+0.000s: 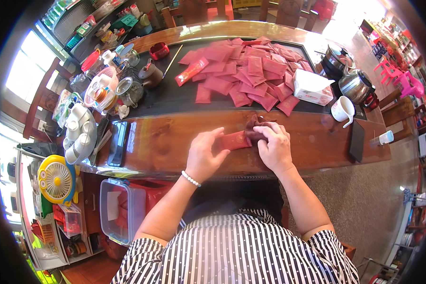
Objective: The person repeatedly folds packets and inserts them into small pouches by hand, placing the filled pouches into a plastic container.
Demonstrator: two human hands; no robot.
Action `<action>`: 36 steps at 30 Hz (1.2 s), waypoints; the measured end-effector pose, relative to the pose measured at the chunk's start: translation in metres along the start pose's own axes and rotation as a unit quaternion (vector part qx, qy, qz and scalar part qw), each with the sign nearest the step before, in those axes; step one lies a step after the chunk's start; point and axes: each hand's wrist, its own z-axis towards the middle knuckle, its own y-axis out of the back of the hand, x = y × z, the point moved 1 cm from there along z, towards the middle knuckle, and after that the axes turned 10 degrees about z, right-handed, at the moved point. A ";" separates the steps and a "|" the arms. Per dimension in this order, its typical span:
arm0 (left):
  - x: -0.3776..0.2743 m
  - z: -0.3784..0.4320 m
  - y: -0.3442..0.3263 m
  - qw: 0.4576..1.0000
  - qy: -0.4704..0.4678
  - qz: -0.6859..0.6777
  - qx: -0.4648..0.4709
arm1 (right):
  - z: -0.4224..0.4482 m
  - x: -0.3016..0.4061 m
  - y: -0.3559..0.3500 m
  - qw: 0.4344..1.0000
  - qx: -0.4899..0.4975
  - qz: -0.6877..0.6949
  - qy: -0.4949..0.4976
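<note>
A small red packet (236, 140) with a gold emblem lies flat on the polished wooden tabletop before me. My left hand (204, 152) is at its left end, thumb and fingers spread apart around that end without closing on it. My right hand (275, 145) grips a crumpled dark brown cloth (257, 128), which rests against the packet's right end. Beyond my hands, a large heap of similar red packets (248, 71) covers much of a black tray (156, 101) set into the table. A brighter red printed sachet (191, 71) lies on the heap's left side.
Right of the heap stand a tissue box (312, 87), a white mug (342, 109) and a steel kettle (355, 85). On the left are a teapot (151, 74), a glass pot (129, 92), a bowl of white cups (80, 131) and a phone (119, 143). A plastic bin (122, 209) stands below the table edge.
</note>
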 end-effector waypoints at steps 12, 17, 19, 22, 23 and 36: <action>0.002 -0.001 -0.005 1.000 -0.016 0.006 -0.018 | -0.008 0.019 -0.001 0.995 0.016 -0.021 0.097; -0.017 0.000 0.011 0.998 -0.041 0.037 0.008 | -0.013 -0.002 0.007 0.998 -0.011 -0.028 0.061; -0.017 -0.001 0.016 0.998 -0.040 0.030 0.042 | -0.013 -0.004 0.008 0.998 -0.030 -0.017 0.044; -0.013 -0.003 0.015 0.983 -0.082 -0.110 0.122 | -0.010 0.000 0.011 0.999 -0.042 0.023 0.021; -0.012 -0.002 0.013 0.983 -0.081 -0.111 0.122 | -0.010 0.000 0.010 0.999 -0.041 0.024 0.020; -0.002 0.009 -0.006 0.998 -0.063 0.015 -0.010 | 0.000 0.039 -0.015 0.996 0.054 0.032 0.064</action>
